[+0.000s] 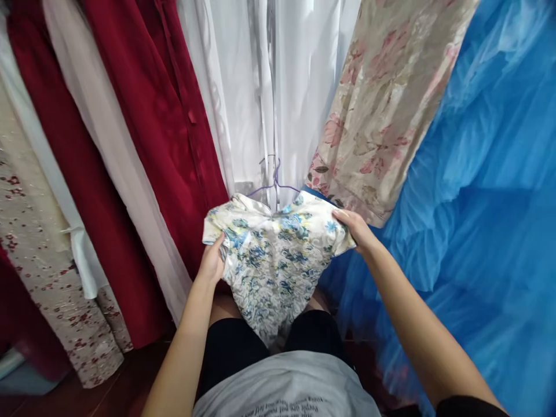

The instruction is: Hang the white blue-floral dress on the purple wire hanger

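- Pinching a floral top [278,260] by its sleeves with left hand [212,263] and right hand [358,229].
- Could slip off the hanger [275,183] if tugged unevenly.

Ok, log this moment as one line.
left hand: grips floral garment, one side | right hand: grips opposite side | purple hanger: at neckline | behind: white fabric, hanging | right: blue fabric

The white, blue-flowered fabric garment [278,255] hides most fingers of your left hand [211,264] and the base of the thin purple hanger [276,178]; right of it, ruffled blue tulle [490,231] blurs, cut off
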Motion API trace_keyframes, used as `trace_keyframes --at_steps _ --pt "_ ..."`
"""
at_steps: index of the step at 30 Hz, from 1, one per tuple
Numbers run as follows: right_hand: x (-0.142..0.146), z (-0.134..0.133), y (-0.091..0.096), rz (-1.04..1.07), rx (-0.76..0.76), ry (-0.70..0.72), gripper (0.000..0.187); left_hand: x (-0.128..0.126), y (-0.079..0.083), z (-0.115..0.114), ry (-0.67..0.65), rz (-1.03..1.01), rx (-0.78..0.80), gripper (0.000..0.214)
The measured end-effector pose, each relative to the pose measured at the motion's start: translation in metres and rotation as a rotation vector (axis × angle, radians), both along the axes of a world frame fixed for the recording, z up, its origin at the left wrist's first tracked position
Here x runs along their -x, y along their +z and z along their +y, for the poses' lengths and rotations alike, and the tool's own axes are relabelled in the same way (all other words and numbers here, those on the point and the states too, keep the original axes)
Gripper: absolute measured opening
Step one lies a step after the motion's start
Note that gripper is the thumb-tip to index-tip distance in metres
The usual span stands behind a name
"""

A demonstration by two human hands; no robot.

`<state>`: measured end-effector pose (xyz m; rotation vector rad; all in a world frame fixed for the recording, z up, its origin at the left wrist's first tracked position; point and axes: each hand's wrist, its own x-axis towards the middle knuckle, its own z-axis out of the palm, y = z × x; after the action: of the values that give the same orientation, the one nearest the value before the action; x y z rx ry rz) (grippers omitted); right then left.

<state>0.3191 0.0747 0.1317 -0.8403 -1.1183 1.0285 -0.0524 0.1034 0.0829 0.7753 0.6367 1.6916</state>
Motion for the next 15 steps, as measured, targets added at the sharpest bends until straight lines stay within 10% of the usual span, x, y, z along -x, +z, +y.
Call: trace_keyframes --at_steps 7,11,15 --pt "0.022 -0.007 0.044 0.334 -0.083 -0.138 0.026 0.001 0.024 -0.018 0.439 0.285 -0.367 0.054" --pt "0.04 -0.041 0.019 0.427 -0.197 -0.366 0.028 0.007 0.032 -0.037 0.86 0.839 -0.575 0.085" --pt "0.068 -0.112 -0.02 0.25 -0.196 -0.423 0.027 -0.003 0.039 -0.038 0.947 1.264 -0.762 0.091"
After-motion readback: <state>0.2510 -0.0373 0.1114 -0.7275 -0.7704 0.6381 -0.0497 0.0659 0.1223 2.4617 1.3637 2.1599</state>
